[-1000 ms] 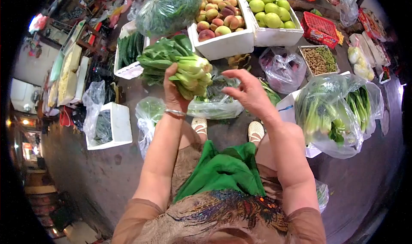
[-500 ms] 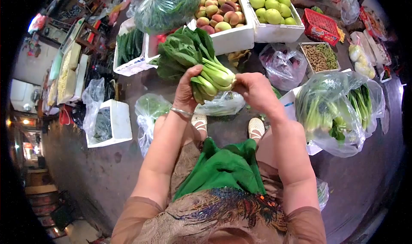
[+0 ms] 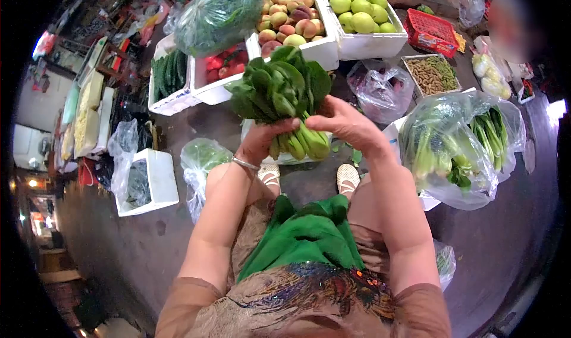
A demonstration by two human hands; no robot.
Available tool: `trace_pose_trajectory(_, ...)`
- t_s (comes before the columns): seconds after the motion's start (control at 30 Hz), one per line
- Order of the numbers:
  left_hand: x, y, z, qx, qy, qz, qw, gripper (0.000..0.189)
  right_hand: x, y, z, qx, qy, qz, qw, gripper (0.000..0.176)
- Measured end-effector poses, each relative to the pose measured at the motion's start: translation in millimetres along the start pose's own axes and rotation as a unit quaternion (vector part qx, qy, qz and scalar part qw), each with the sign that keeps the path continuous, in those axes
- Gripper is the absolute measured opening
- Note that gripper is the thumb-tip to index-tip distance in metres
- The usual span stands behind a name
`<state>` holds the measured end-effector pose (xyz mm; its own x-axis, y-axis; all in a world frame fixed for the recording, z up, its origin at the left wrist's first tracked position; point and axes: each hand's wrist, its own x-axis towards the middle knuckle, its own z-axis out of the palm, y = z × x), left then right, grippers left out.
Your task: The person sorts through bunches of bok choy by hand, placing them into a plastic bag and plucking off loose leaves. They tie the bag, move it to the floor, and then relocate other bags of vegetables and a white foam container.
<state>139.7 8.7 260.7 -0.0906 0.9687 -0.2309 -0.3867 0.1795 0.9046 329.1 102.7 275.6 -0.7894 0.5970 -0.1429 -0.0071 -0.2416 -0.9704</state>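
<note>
A bunch of leafy bok choy point(image 3: 284, 91) is upright in front of me, leaves up and pale green stalks down. My left hand point(image 3: 264, 140) grips it from the left, its thumb lying across the stalks. From the other side, my right hand point(image 3: 351, 124) curls around the bunch where leaves meet stalks, with its thumb in front and the fingers partly hidden behind the leaves. Below and behind the bunch, part of a clear plastic bag point(image 3: 253, 130) shows on the floor.
White foam boxes hold cucumbers point(image 3: 170, 75), red fruit point(image 3: 224, 64), peaches point(image 3: 291, 16) and green fruit point(image 3: 361, 8). A large bag of greens point(image 3: 455, 147) lies at right. At left are a foam box point(image 3: 157, 180) and a bagged green vegetable point(image 3: 205, 156). A red basket point(image 3: 431, 31) stands at back right.
The bok choy has turned from lying sideways to upright, leaves up. My right hand has moved from the stalk base to the bunch's right side. The view has shifted slightly.
</note>
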Motion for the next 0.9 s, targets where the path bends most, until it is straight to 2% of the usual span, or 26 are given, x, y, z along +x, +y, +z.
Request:
trace_pose_trajectory(0.03, 1.5, -3.4, 1.8, 0.016, -0.026, -0.015, 0.999, 0.05, 2.3, 0.1, 2.3, -0.023, -0.008, 0.024, 0.999, 0.081)
trace_pose_trajectory(0.07, 7.2, -7.7, -2.2, 0.112, -0.038, 0.012, 0.993, 0.054, 14.7, 22.0, 0.4, -0.042, -0.02, 0.02, 0.999, 0.082)
trace_pose_trajectory(0.1, 17.0, -27.6, -18.0, 0.113, -0.053, 0.011, 0.992, 0.054, 26.3, 41.9, -2.0, -0.06, -0.025, 0.015, 0.998, 0.085)
trace_pose_trajectory(0.13, 28.6, -51.8, -32.7, 0.262, -0.043, 0.135, 0.955, 0.056, 22.5, 35.5, 7.2, -0.045, -0.004, -0.034, 0.998, 0.086)
trace_pose_trajectory(0.17, 40.8, -75.0, -46.2, 0.39, -0.038, 0.262, 0.882, 0.057, 15.7, 30.9, 17.2, -0.034, 0.024, -0.081, 0.996, 0.087)
trace_pose_trajectory(0.23, 38.4, -66.5, -48.6, 0.339, -0.071, 0.123, 0.93, 0.062, 11.3, 25.3, 27.7, 0.029, 0.006, -0.142, 0.989, 0.084)
trace_pose_trajectory(0.27, 23.7, -51.0, -25.9, 0.118, -0.059, 0.027, 0.991, 0.058, 15.3, 34.0, 27.1, -0.045, 0.036, -0.208, 0.976, 0.083)
trace_pose_trajectory(0.3, 7.9, -35.2, -8.7, -0.102, -0.041, -0.082, 0.991, 0.054, 18.5, 41.9, 23.6, -0.122, 0.061, -0.27, 0.953, 0.082)
trace_pose_trajectory(0.33, 1.1, -31.3, -11.5, 0.267, -0.091, 0.084, 0.956, 0.051, 13.7, 34.8, 25.3, -0.13, 0.075, -0.25, 0.956, 0.081)
trace_pose_trajectory(0.37, -3.6, -30.9, -15.2, 0.586, -0.115, 0.25, 0.762, 0.048, 5.8, 26.6, 27.4, -0.136, 0.083, -0.229, 0.96, 0.081)
trace_pose_trajectory(0.4, -2.4, -41.1, -12.4, 0.447, -0.088, 0.218, 0.863, 0.045, -2.2, 20.0, 26.1, -0.178, 0.083, -0.251, 0.948, 0.072)
trace_pose_trajectory(0.43, -2.0, -37.9, 6.0, 0.296, -0.057, 0.177, 0.937, 0.043, -6.6, 15.2, 27.5, -0.13, 0.076, -0.282, 0.947, 0.065)
trace_pose_trajectory(0.47, -14.1, -16.0, 11.5, 0.334, -0.063, 0.03, 0.94, 0.055, -9.8, 16.1, 31.0, -0.033, 0.073, -0.298, 0.951, 0.06)
trace_pose_trajectory(0.5, -18.0, -3.8, 26.1, 0.334, -0.07, 0.04, 0.939, 0.055, -12.1, 15.3, 31.1, 0.064, 0.066, -0.311, 0.946, 0.055)
trace_pose_trajectory(0.57, -26.6, 11.0, 53.6, 0.354, -0.12, 0.167, 0.912, 0.061, -28.6, -1.1, 20.2, 0.014, 0.094, -0.319, 0.943, 0.047)
trace_pose_trajectory(0.6, -31.7, 26.5, 70.3, 0.389, -0.133, 0.161, 0.897, 0.067, -28.5, -0.6, 10.7, -0.042, 0.106, -0.364, 0.924, 0.045)
trace_pose_trajectory(0.63, -38.8, 43.9, 91.9, 0.388, -0.132, 0.165, 0.897, 0.067, -51.0, -29.1, 10.2, -0.039, 0.102, -0.319, 0.942, 0.046)
trace_pose_trajectory(0.7, -49.7, 75.4, 140.9, 0.261, -0.167, 0.105, 0.945, 0.065, -68.5, -48.1, 5.0, 0.015, 0.141, -0.347, 0.927, 0.05)
trace_pose_trajectory(0.73, -49.3, 84.4, 161.6, 0.255, -0.192, 0.191, 0.928, 0.069, -77.0, -58.0, 1.4, 0.027, 0.183, -0.398, 0.898, 0.051)
trace_pose_trajectory(0.77, -46.4, 94.6, 175.6, 0.264, -0.22, 0.202, 0.917, 0.07, -88.3, -69.9, -3.0, 0.04, 0.224, -0.446, 0.865, 0.052)
trace_pose_trajectory(0.8, -41.9, 108.0, 192.9, 0.339, -0.271, 0.292, 0.852, 0.07, -116.9, -93.3, -11.0, -0.06, 0.275, -0.41, 0.867, 0.048)
trace_pose_trajectory(0.83, -47.4, 115.6, 223.6, 0.229, -0.268, 0.242, 0.904, 0.067, -149.4, -119.8, -21.4, -0.159, 0.323, -0.368, 0.858, 0.043)
trace_pose_trajectory(0.87, -43.1, 125.8, 245.5, 0.277, -0.27, 0.272, 0.881, 0.066, -168.3, -139.7, -33.3, -0.102, 0.323, -0.323, 0.883, 0.039)
trace_pose_trajectory(0.9, -35.2, 133.2, 261.0, 0.361, -0.255, 0.259, 0.859, 0.066, -185.0, -158.6, -43.6, -0.046, 0.321, -0.278, 0.904, 0.035)
